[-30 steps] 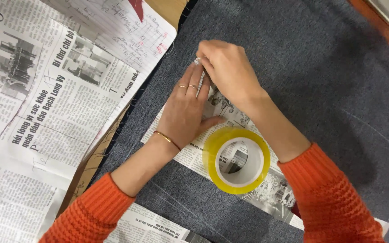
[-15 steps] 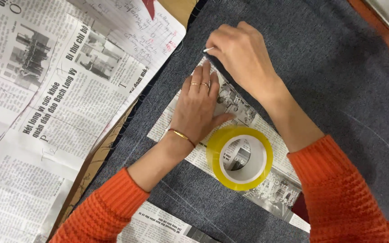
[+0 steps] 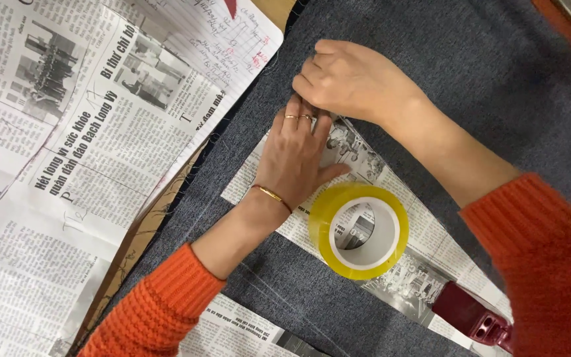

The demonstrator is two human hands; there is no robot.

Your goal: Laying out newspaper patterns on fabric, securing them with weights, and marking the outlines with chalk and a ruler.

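Head view shows the right hand (image 3: 355,79) has moved up past the newspaper strip's (image 3: 358,155) tip, fingers curled closed (contents hidden), while the flat, open left hand (image 3: 299,155) still presses it on grey fabric (image 3: 470,79) beside the yellow tape roll (image 3: 358,228).

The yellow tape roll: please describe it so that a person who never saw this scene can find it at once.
Start at the dark grey fabric covering the right part of the surface, then find the newspaper piece lying on it under the left hand. The tape roll lies flat on that piece, just beside the left wrist. It is the only round, yellow, ring-shaped thing there.
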